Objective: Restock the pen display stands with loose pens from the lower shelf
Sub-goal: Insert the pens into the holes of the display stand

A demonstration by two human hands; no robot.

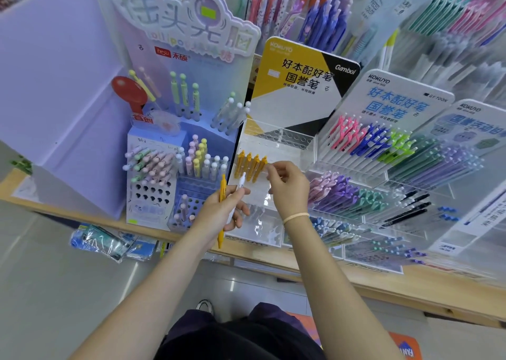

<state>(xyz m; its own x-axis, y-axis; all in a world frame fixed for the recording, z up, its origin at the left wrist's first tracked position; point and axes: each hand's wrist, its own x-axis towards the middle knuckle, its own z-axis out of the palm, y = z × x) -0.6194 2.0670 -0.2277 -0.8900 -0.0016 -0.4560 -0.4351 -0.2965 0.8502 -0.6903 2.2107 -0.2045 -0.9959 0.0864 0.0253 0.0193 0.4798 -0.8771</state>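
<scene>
My left hand (223, 209) grips a yellow pen (222, 195) and a white pen (240, 181) together, both pointing up. My right hand (287, 187) pinches the rightmost of several yellow pens (250, 165) that stand in a row in the clear acrylic display stand (284, 137) with the yellow and black Kokuyo header. The stand's upper rows of holes hold no pens. A wristband sits on my right wrist.
A purple stand (164, 173) with pastel ball-top pens is to the left. Clear tiered stands (383, 151) with pink, blue, green and purple pens fill the right. All sit on a wooden shelf (410, 283). Wrapped packs (109, 243) lie under the shelf edge at left.
</scene>
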